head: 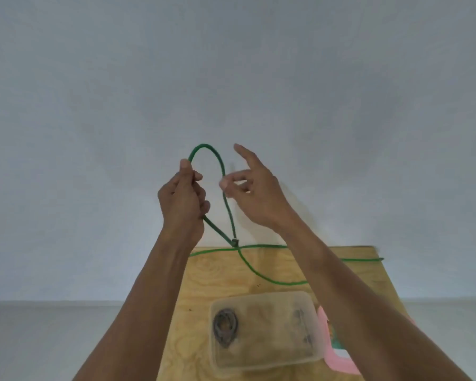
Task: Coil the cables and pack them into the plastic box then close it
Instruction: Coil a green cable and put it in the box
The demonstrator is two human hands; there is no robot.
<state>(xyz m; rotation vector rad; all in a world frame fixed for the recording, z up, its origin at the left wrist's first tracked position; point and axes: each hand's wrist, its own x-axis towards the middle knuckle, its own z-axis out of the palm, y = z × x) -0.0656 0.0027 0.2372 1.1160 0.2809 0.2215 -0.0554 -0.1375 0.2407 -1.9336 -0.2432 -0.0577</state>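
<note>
A green cable (222, 163) arches up between my raised hands and trails down onto the wooden table (201, 284). My left hand (182, 199) is fisted around one side of the loop, and the cable's end with its small plug hangs below it. My right hand (253, 193) pinches the other side of the loop between thumb and a finger, the index finger pointing up. The rest of the green cable lies along the table's far edge and curls back under my right arm. Below my arms sits a clear plastic box (264, 331), open, with a dark coiled cable (225, 325) inside at its left.
A pink lid (338, 358) lies at the box's right side, partly hidden by my right forearm. The table is small; its far edge meets a pale wall and pale floor shows on both sides.
</note>
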